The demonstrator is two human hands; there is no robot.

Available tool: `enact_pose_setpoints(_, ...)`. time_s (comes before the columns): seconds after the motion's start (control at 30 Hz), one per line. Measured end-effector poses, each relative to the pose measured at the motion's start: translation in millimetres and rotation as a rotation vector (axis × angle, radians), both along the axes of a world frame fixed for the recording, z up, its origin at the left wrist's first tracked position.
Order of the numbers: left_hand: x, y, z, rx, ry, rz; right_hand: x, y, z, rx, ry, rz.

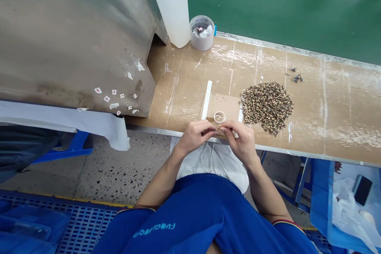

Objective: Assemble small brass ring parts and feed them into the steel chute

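My left hand (196, 135) and my right hand (240, 139) meet at the front edge of the cardboard-covered bench. The fingers of each are pinched together, tip close to tip; what lies between them is too small to make out. Just beyond the fingertips sits a small round white-rimmed dish (219, 116) with a pale curved mark inside. It rests on a tan board (224, 103) flanked by white strips. Close to my right hand, a big heap of tiny dark and brass-coloured parts (267, 105) is spread on the cardboard.
A white bottle (174, 12) with a blue cap stands at the back beside a round tub (202, 33) holding scraps. A metal housing (74, 39) with stickers fills the left. Small dark bits (297, 78) lie behind the heap. A blue crate (323, 202) is below right.
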State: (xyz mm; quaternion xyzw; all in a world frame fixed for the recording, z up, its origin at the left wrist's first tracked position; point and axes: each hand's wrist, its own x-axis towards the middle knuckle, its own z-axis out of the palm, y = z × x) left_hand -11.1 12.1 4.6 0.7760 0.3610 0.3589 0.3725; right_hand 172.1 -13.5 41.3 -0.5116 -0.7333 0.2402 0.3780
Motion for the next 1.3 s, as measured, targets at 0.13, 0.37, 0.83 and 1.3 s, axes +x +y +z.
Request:
enact_pose_setpoints(0.13, 0, 0, -0.4, -0.005, -0.002, 0.000, -1, 0, -0.9, 0.025, 0.005, -0.007)
enact_pose_setpoints(0.37, -1, -1, -2.8, -0.010, -0.013, 0.008, 3, 0, 0.9, -0.034, 0.077, -0.026)
enact_pose_setpoints(0.83, -6, 2, -3.4, -0.058, -0.084, -0.004, 28, 6, -22.2, 0.161, 0.011, -0.413)
enact_pose_setpoints(1.3, -3, 3, -2.4, -0.025, -0.071, -0.002, 65, -27, -39.6, 0.068, -0.443, -0.355)
